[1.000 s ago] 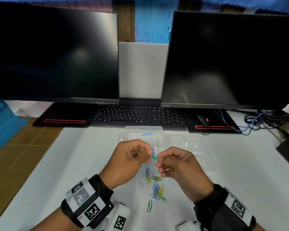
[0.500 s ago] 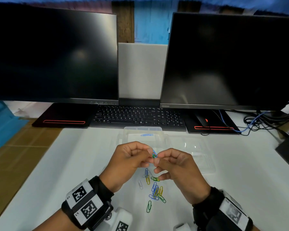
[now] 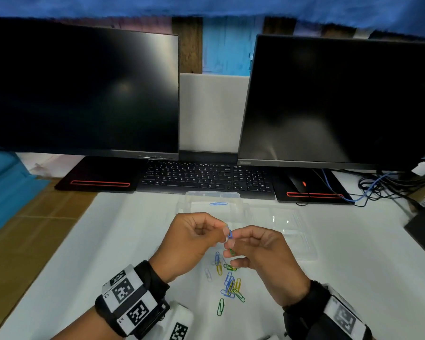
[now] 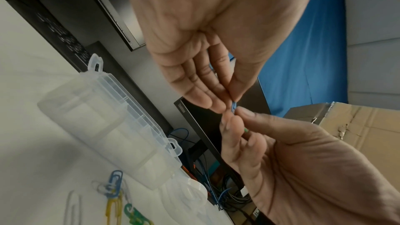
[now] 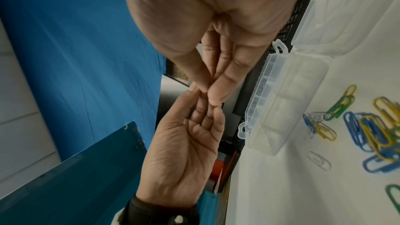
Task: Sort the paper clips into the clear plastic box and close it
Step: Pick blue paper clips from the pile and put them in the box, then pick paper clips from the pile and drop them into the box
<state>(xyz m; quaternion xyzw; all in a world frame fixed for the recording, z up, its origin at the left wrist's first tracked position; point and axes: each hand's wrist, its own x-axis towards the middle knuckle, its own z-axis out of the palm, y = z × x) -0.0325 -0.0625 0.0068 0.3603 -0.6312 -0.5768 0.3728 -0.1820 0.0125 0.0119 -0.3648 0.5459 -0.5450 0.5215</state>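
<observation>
Above the white table my left hand (image 3: 224,232) pinches a blue paper clip (image 3: 230,233) between thumb and fingertips. My right hand (image 3: 229,245) meets it fingertip to fingertip and pinches a green paper clip (image 3: 232,252). Whether the two clips are linked is hidden. The left wrist view shows the blue paper clip (image 4: 234,107) and a bit of the green paper clip (image 4: 246,130). The clear plastic box (image 3: 236,196) lies open behind the hands with one blue clip (image 3: 218,204) inside. Several loose coloured clips (image 3: 231,285) lie in a pile under the hands.
The box lid (image 3: 288,229) lies flat to the right of the box. A black keyboard (image 3: 206,177) and two dark monitors stand behind it. A mouse (image 3: 297,184) and cables (image 3: 378,187) are at the back right. A white clip (image 3: 208,274) lies left of the pile.
The fingertips of both hands have drawn together. The green clip, level between the hands before, now hangs below my right fingertips, and the blue clip shows at the contact point.
</observation>
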